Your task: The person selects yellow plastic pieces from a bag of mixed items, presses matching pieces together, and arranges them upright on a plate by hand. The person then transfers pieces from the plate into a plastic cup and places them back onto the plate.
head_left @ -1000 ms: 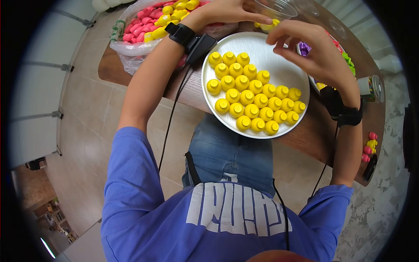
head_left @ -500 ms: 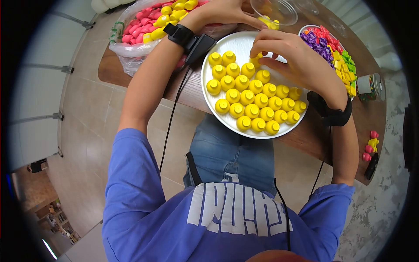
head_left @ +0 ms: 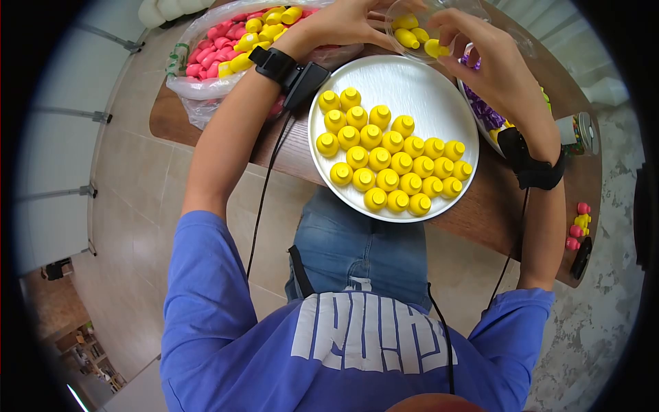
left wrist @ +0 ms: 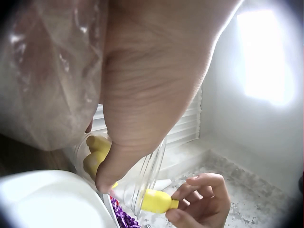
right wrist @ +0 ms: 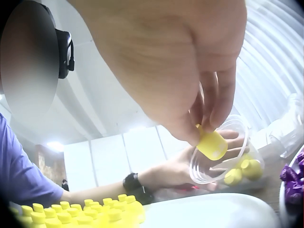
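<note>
My left hand [head_left: 343, 27] grips a clear plastic cup [left wrist: 153, 166], which lies tilted with its mouth toward my right hand [head_left: 491, 62]. Several yellow bottle-shaped pieces [right wrist: 251, 167] are inside the cup. Thumb and fingertips of my right hand pinch another yellow bottle-shaped piece [left wrist: 156, 201] by its narrow neck, its wide end right at the cup's rim. Below both hands, a round white tray [head_left: 439, 89] carries rows of the same yellow pieces [head_left: 379, 159], standing necks up. Bare tray surface shows along its back and right side.
Left of the tray, a clear plastic bag [head_left: 185, 86] holds pink and yellow pieces. Behind my right hand, a second plate holds purple wrapped items [head_left: 480, 103]. A lidded jar [head_left: 583, 134] and several pink and yellow pieces [head_left: 578, 226] lie along the table's right side.
My right hand reached from the cup to the tray's back row, picked up a yellow bottle-shaped piece and carried it to the cup's mouth. My left hand keeps holding the cup.
</note>
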Demonstrator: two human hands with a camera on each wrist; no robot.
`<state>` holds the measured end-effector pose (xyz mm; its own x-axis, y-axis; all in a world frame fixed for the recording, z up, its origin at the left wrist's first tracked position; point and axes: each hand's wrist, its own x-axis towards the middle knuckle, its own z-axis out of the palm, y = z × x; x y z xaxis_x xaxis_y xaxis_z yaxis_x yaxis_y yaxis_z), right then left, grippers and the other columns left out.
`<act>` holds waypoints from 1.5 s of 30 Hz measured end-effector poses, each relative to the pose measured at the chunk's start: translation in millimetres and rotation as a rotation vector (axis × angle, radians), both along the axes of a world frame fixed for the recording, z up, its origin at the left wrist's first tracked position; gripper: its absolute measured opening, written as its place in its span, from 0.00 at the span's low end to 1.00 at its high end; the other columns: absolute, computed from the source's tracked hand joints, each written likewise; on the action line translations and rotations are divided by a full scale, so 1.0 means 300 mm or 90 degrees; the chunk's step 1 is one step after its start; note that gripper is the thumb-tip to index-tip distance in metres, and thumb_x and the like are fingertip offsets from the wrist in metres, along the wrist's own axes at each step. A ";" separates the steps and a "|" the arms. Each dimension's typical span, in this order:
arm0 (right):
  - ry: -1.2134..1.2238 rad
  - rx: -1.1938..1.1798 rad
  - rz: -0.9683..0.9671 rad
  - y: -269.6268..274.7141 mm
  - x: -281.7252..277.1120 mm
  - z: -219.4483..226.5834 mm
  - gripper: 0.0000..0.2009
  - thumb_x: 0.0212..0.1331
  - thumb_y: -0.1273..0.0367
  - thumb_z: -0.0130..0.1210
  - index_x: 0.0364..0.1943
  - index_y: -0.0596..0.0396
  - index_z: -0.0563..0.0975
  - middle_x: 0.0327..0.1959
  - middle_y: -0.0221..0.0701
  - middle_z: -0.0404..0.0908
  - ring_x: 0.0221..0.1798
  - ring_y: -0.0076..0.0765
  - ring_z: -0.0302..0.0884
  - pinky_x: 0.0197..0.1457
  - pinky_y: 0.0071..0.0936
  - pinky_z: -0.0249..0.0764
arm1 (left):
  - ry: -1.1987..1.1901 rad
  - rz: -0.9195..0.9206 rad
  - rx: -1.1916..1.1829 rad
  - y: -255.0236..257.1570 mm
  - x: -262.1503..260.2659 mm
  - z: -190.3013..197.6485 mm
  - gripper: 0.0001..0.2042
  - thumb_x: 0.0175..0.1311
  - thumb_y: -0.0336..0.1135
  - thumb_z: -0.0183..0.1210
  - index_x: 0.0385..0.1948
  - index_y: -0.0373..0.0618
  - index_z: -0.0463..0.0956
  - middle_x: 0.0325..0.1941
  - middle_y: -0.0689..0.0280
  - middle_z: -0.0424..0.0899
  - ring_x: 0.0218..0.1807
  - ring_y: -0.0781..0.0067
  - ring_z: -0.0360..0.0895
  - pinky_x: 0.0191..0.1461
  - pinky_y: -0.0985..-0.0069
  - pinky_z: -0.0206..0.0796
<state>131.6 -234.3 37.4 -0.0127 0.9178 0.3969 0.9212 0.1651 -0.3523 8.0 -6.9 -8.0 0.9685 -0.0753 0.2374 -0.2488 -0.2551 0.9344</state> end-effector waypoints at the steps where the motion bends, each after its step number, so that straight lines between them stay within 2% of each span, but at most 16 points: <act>1: 0.000 0.000 -0.001 0.001 0.007 -0.011 0.21 0.55 0.80 0.68 0.54 0.54 0.79 0.39 0.31 0.82 0.37 0.30 0.80 0.39 0.27 0.78 | 0.000 -0.001 0.000 0.001 0.001 -0.002 0.41 0.53 0.25 0.77 0.72 0.41 0.65 0.72 0.61 0.71 0.74 0.65 0.68 0.78 0.64 0.64; 7: -0.032 0.074 0.056 0.003 -0.008 0.015 0.20 0.56 0.80 0.67 0.53 0.53 0.78 0.36 0.29 0.81 0.36 0.28 0.79 0.38 0.27 0.76 | 0.007 -0.004 -0.005 0.005 0.003 -0.009 0.41 0.54 0.26 0.77 0.72 0.42 0.65 0.72 0.62 0.72 0.74 0.67 0.68 0.77 0.65 0.65; 9: -0.038 0.059 0.009 -0.008 -0.033 0.052 0.13 0.55 0.76 0.65 0.45 0.62 0.78 0.35 0.41 0.83 0.36 0.40 0.83 0.38 0.32 0.79 | -0.010 -0.009 -0.031 0.004 0.004 -0.017 0.37 0.58 0.28 0.75 0.70 0.39 0.66 0.68 0.60 0.76 0.69 0.67 0.73 0.72 0.68 0.69; 13: -0.035 0.034 -0.018 -0.013 -0.029 0.046 0.13 0.56 0.77 0.64 0.45 0.63 0.78 0.33 0.42 0.83 0.34 0.43 0.84 0.37 0.34 0.79 | 0.056 0.065 0.086 0.012 0.006 -0.013 0.32 0.61 0.31 0.73 0.67 0.35 0.69 0.62 0.57 0.81 0.62 0.69 0.79 0.65 0.71 0.73; 15: -0.008 -0.012 -0.001 -0.012 -0.017 0.020 0.17 0.58 0.80 0.64 0.51 0.54 0.78 0.36 0.29 0.82 0.35 0.27 0.79 0.36 0.26 0.75 | 0.094 0.070 0.025 0.014 0.011 -0.015 0.30 0.63 0.33 0.73 0.64 0.32 0.70 0.57 0.56 0.83 0.57 0.71 0.81 0.60 0.73 0.75; 16: -0.007 -0.012 -0.002 -0.013 -0.018 0.019 0.17 0.58 0.80 0.64 0.51 0.54 0.78 0.36 0.29 0.82 0.35 0.27 0.79 0.36 0.26 0.75 | 0.095 0.070 0.024 0.017 0.012 -0.016 0.30 0.63 0.33 0.73 0.64 0.32 0.70 0.57 0.56 0.83 0.57 0.71 0.81 0.60 0.73 0.75; 18: 0.009 -0.034 0.076 -0.013 -0.020 0.016 0.14 0.60 0.79 0.62 0.50 0.56 0.78 0.35 0.28 0.82 0.35 0.26 0.80 0.35 0.25 0.74 | 0.094 0.084 0.057 0.022 0.012 -0.017 0.29 0.62 0.34 0.74 0.63 0.33 0.71 0.56 0.57 0.84 0.57 0.71 0.81 0.60 0.73 0.75; 22: 0.051 -0.095 0.095 -0.023 -0.053 0.003 0.13 0.61 0.78 0.62 0.49 0.56 0.78 0.37 0.28 0.83 0.35 0.26 0.81 0.35 0.25 0.75 | 0.042 0.051 0.059 0.016 0.013 -0.024 0.30 0.61 0.32 0.74 0.63 0.32 0.71 0.56 0.57 0.84 0.57 0.71 0.81 0.62 0.73 0.74; 25: 0.054 -0.144 0.187 -0.024 -0.053 -0.035 0.12 0.62 0.77 0.63 0.49 0.55 0.79 0.46 0.30 0.83 0.40 0.29 0.83 0.40 0.26 0.78 | 0.027 0.030 0.034 0.012 0.006 -0.023 0.31 0.59 0.29 0.75 0.64 0.34 0.71 0.59 0.59 0.82 0.60 0.71 0.79 0.64 0.72 0.73; 26: 0.055 -0.145 0.189 -0.020 -0.059 -0.046 0.12 0.62 0.77 0.63 0.49 0.55 0.79 0.46 0.30 0.83 0.40 0.29 0.83 0.40 0.26 0.78 | 0.018 0.018 0.021 0.011 0.005 -0.022 0.33 0.57 0.28 0.76 0.65 0.36 0.70 0.60 0.59 0.81 0.62 0.71 0.78 0.66 0.72 0.73; 29: 0.030 -0.111 0.237 0.000 -0.094 -0.069 0.12 0.63 0.78 0.62 0.50 0.57 0.79 0.49 0.33 0.82 0.42 0.33 0.83 0.44 0.31 0.80 | 0.001 0.003 0.003 0.013 0.001 -0.018 0.35 0.55 0.27 0.77 0.67 0.38 0.69 0.64 0.61 0.79 0.66 0.71 0.75 0.69 0.71 0.71; 32: 0.003 -0.096 0.277 0.011 -0.131 -0.078 0.10 0.62 0.78 0.61 0.47 0.55 0.82 0.46 0.36 0.82 0.51 0.48 0.83 0.54 0.37 0.80 | -0.015 -0.006 -0.010 0.016 0.002 -0.024 0.37 0.55 0.24 0.76 0.69 0.40 0.68 0.68 0.61 0.76 0.69 0.70 0.72 0.72 0.70 0.70; 33: 0.007 -0.093 0.272 0.012 -0.131 -0.082 0.10 0.62 0.79 0.61 0.46 0.56 0.83 0.46 0.36 0.82 0.50 0.49 0.83 0.55 0.38 0.79 | -0.020 -0.011 -0.020 0.017 0.004 -0.026 0.38 0.55 0.23 0.75 0.70 0.40 0.67 0.69 0.61 0.75 0.70 0.70 0.72 0.73 0.70 0.69; 40: 0.003 -0.150 0.243 0.006 -0.105 -0.069 0.07 0.62 0.77 0.62 0.43 0.57 0.83 0.43 0.38 0.83 0.48 0.49 0.83 0.54 0.38 0.79 | 0.002 -0.025 -0.043 0.022 0.009 -0.034 0.39 0.55 0.19 0.73 0.71 0.39 0.65 0.72 0.62 0.72 0.71 0.69 0.71 0.75 0.68 0.68; 43: -0.006 -0.145 0.204 0.000 -0.090 -0.060 0.06 0.63 0.74 0.63 0.41 0.57 0.82 0.40 0.39 0.83 0.45 0.47 0.84 0.49 0.36 0.80 | 0.005 -0.036 -0.034 0.019 0.008 -0.028 0.40 0.55 0.19 0.73 0.72 0.39 0.65 0.73 0.61 0.71 0.71 0.69 0.71 0.75 0.68 0.68; 45: 0.014 -0.153 0.204 -0.003 -0.067 -0.039 0.08 0.61 0.75 0.65 0.43 0.58 0.81 0.36 0.34 0.83 0.36 0.36 0.83 0.38 0.30 0.77 | 0.016 -0.036 -0.055 0.020 0.007 -0.031 0.40 0.55 0.19 0.73 0.73 0.39 0.64 0.74 0.61 0.70 0.72 0.69 0.71 0.75 0.68 0.68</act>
<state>111.5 -235.1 25.7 -0.3078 0.9352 0.1751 0.8280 0.3540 -0.4349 10.1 -0.9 -17.4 0.9691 -0.1099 0.2210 -0.2367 -0.1600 0.9583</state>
